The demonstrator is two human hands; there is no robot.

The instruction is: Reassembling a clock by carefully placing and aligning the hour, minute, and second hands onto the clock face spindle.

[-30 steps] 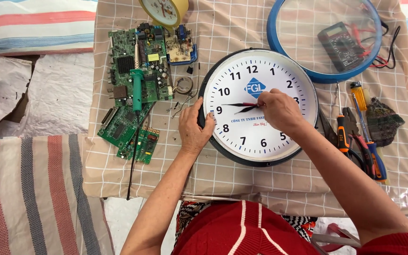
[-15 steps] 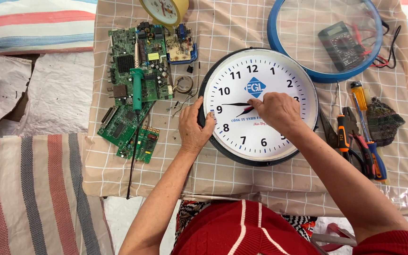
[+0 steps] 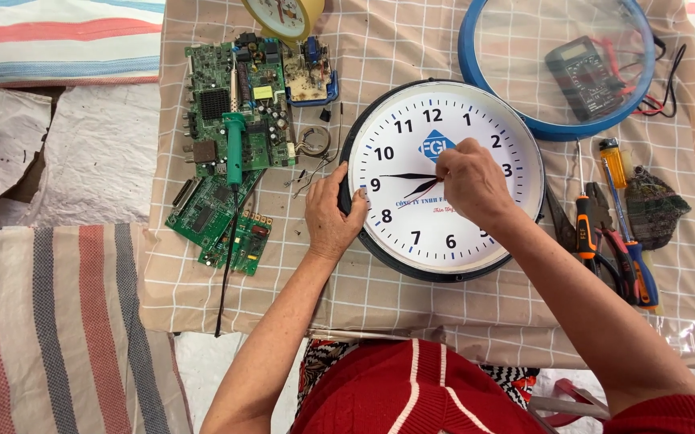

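Wall clock [image 3: 444,181] lies face-up on the checked tablecloth [image 3: 412,297] — left hand [image 3: 331,217] grips its dark rim, right hand [image 3: 469,181] pinches narrowly at the black hands' [image 3: 407,177] hub, beside green circuit boards [image 3: 235,120].

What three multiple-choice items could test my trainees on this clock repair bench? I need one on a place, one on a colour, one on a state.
1. Where do the green circuit boards lie relative to the wall clock?
A. on its left
B. on its right
C. under it

2. What colour is the rim of the round glass cover?
A. red
B. blue
C. yellow

3. What is the left hand doing?
A. holding a screwdriver
B. resting in the lap
C. gripping the clock's edge

Answers: 1 A, the boards sit to the clock's left. 2 B, the rim is blue. 3 C, the left hand clasps the edge while the right hand pinches at the clock hands.
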